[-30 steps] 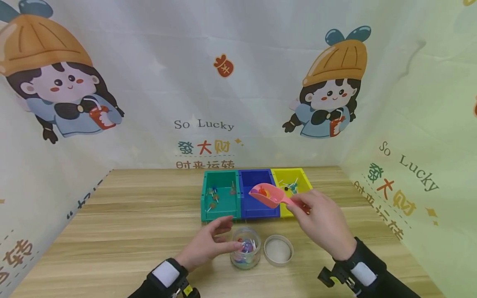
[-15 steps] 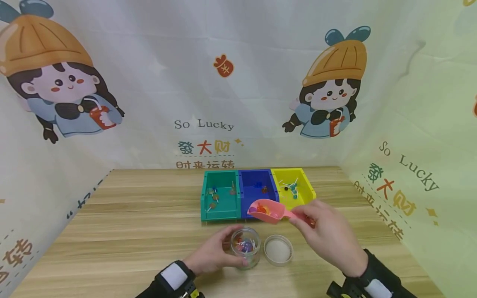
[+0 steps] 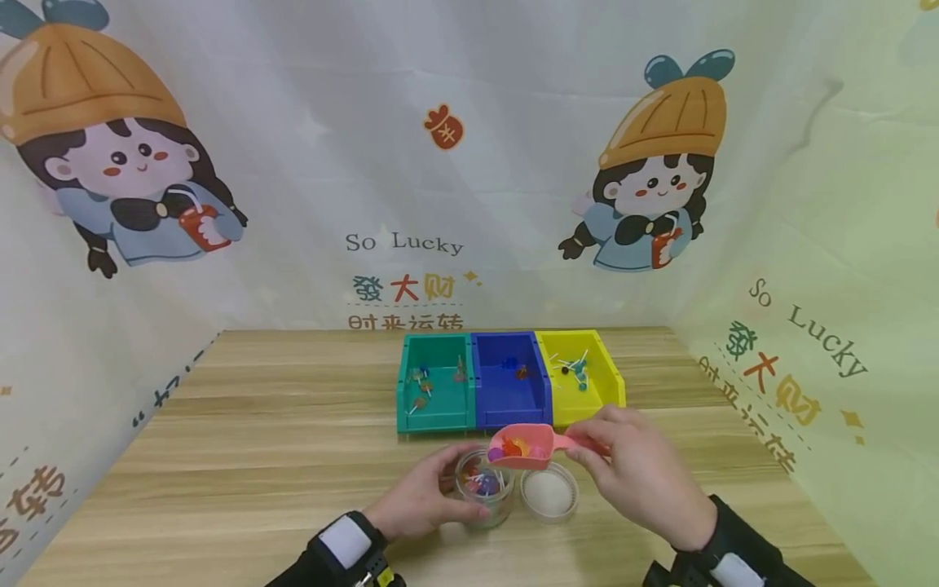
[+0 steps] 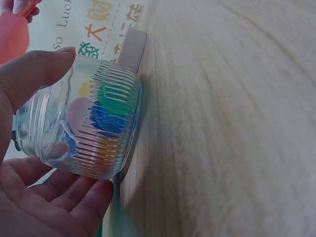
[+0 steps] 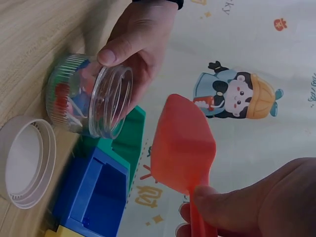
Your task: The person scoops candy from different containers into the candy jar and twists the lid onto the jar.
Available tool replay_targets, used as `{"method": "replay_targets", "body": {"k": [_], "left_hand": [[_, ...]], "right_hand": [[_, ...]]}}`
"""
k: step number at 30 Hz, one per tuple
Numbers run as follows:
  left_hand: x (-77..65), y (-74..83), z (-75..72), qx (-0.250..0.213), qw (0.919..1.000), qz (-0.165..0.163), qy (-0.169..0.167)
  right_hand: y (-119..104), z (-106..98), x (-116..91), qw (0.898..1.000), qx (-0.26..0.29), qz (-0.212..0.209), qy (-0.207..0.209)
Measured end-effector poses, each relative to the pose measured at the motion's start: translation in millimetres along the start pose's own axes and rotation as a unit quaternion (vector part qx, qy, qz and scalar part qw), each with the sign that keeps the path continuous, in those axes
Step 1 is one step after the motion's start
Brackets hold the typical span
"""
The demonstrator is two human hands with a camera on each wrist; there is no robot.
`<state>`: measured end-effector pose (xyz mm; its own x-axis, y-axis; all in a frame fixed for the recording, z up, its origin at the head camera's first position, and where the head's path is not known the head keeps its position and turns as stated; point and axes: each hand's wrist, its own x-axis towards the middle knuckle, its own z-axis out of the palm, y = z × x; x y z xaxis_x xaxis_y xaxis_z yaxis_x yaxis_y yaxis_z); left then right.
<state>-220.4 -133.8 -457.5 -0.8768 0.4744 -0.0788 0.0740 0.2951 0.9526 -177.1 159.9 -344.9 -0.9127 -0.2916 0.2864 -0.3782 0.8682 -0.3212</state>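
Observation:
My left hand (image 3: 421,497) grips a clear ribbed glass jar (image 4: 106,118) from its left side, thumb at the near side and fingers behind. The jar stands upright on the table, its mouth uncovered, with colourful pieces and white sticks inside. Between thumb and fingers my right hand (image 3: 645,477) holds the handle of a pink scoop (image 3: 539,444). Red, orange and purple pieces lie in the scoop, whose tip overlaps the jar's rim in the head view. From the right wrist view only the scoop's underside (image 5: 182,143) shows, above and beside the jar mouth.
A white round lid (image 3: 549,493) lies just right of the jar. Behind stand joined green (image 3: 447,420), blue (image 3: 513,416) and yellow (image 3: 609,383) bins, each with small pieces in it. A printed cloth (image 3: 513,187) encloses the table (image 3: 257,456).
My right hand has lowered the scoop from over the blue bin toward the jar. My left hand, loosely beside the jar a second ago, has closed around it.

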Motion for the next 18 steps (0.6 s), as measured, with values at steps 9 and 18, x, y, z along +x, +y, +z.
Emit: {"method": "replay_targets", "body": {"k": [9,18], "left_hand": [[0.0,0.7,0.3,-0.001,1.0,-0.003,0.0],[-2.1,1.1,0.6,0.006,1.0,0.005,0.006]], "right_hand": [[-4,7,3,0.996,-0.053,-0.066,0.042],[-16,11,8,0.985,-0.096,-0.111,0.093]]}}
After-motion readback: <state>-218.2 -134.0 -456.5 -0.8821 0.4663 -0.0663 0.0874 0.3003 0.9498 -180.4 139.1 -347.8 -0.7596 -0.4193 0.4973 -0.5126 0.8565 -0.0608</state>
